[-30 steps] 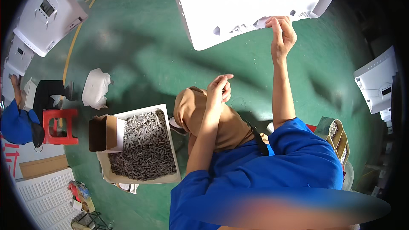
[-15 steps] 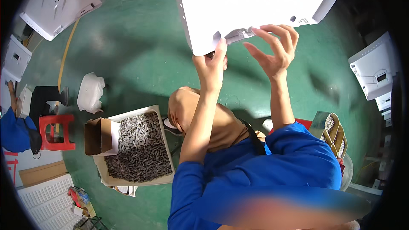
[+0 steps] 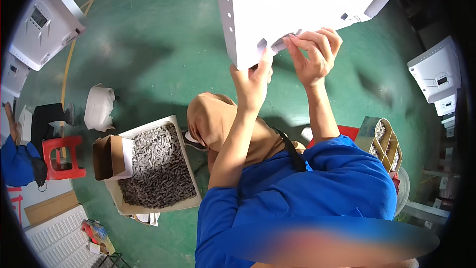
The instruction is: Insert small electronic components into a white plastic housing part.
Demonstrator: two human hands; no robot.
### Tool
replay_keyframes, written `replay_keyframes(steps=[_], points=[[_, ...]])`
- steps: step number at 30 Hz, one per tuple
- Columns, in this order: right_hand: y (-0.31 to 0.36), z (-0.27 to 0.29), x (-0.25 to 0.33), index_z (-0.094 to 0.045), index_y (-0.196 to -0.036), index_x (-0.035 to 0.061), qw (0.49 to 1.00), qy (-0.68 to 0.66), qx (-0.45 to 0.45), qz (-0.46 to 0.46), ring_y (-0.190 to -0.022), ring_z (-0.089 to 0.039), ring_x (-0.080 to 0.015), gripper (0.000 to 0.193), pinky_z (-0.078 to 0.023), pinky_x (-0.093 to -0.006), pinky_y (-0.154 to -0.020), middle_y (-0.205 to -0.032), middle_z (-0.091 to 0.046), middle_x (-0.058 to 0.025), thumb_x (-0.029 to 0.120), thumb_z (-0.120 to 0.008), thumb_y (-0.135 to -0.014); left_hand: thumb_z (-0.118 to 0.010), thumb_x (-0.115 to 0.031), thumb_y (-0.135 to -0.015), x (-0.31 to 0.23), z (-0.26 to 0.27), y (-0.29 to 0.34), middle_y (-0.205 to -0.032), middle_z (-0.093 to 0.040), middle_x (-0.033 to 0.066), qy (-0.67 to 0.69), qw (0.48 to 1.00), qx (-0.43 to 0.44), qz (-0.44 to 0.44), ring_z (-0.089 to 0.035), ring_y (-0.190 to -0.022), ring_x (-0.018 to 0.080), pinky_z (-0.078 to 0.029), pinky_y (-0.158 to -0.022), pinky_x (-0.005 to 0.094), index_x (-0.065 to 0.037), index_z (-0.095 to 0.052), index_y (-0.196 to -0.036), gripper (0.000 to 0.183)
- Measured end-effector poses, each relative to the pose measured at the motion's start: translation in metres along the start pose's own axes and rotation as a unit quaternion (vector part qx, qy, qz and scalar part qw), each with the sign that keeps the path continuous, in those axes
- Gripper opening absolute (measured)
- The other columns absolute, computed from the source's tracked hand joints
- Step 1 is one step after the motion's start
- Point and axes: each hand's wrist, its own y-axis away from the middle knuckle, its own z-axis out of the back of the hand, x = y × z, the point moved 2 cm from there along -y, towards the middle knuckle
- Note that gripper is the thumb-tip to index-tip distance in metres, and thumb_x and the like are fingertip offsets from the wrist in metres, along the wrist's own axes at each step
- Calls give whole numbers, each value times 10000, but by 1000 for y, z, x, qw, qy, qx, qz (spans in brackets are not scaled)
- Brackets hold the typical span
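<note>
While the white panel sits at 12 o'clock, my left hand clamps its corner

As the big sheet spreads between 12 and 1 o'clock of my view, its near corner lies in my left grip, thumb on the upper face just below a grey cutout, fingers curled underneath. A row of round holes runs up its left flank. Just to the 2 o'clock side of that hold, my right hand meets the near edge, thumb and forefinger drawn close together — whether anything is pinched between them, I cannot tell.

Below, my brown-trousered knee is bent over the green floor. At 8 o'clock a cream tray holds a heap of small grey pieces, with an open carton at its 10 o'clock corner. Farther out, a white plastic bundle lies at 9 o'clock; between 8 and 9 stand a red stool and, just beyond, a co-worker in blue. Toward 3 o'clock is a divided box of small pale parts. More white panels show at 10 o'clock and between 2 and 3.
</note>
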Motion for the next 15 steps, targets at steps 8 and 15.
replay_keyframes(steps=[8,15], points=[[-12,21,-6,-644,-747,182,998,13,57,-18,-806,-520,-169,216,-364,-338,-808,-808,-607,63,149,-756,-565,-560,-78,-887,2,-10,6,-560,-494,-28,-12,1000,5,-26,-423,-437,37,-301,-383,205,0,-548,-755,153],[-18,35,-3,-657,-768,182,995,41,92,-4,-784,-524,-162,235,-386,-344,-821,-798,-601,55,105,-745,-565,-571,-93,-884,12,-14,8,-595,-465,-14,-62,997,-1,-54,-399,-422,49,-301,-360,205,-19,-499,-897,103]])
